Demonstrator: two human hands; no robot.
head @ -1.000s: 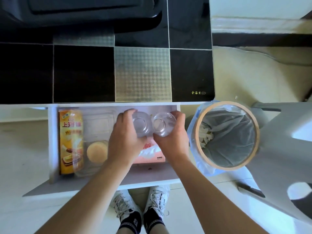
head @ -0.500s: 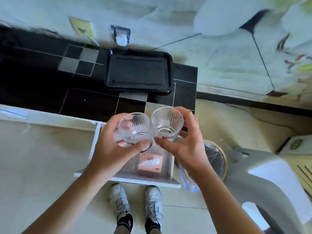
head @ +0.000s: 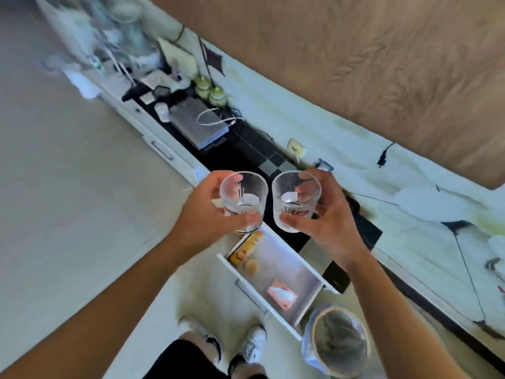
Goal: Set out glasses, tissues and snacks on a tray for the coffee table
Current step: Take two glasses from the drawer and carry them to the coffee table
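My left hand [head: 200, 214] grips a clear ribbed glass [head: 243, 199], and my right hand [head: 329, 222] grips a second clear glass [head: 295, 201]. Both glasses are upright, side by side, raised above the dark cabinet top. Below them the white drawer [head: 306, 305] stands open. It holds a yellow snack tube [head: 246, 248], a round biscuit pack [head: 252, 266] and a pink tissue pack [head: 281, 294]. The black tray [head: 354, 205] is mostly hidden behind my right hand.
A bin with a wooden rim and plastic liner [head: 338, 344] stands right of the drawer. My shoes [head: 252, 343] are in front of it. Further along the cabinet top are a grey box [head: 199, 124], cables and two green jars [head: 210, 88].
Both hands lifted the glasses out of the drawer and up over the cabinet. The glasses moved slightly apart. My head swung up and left, so the cabinet now runs diagonally.
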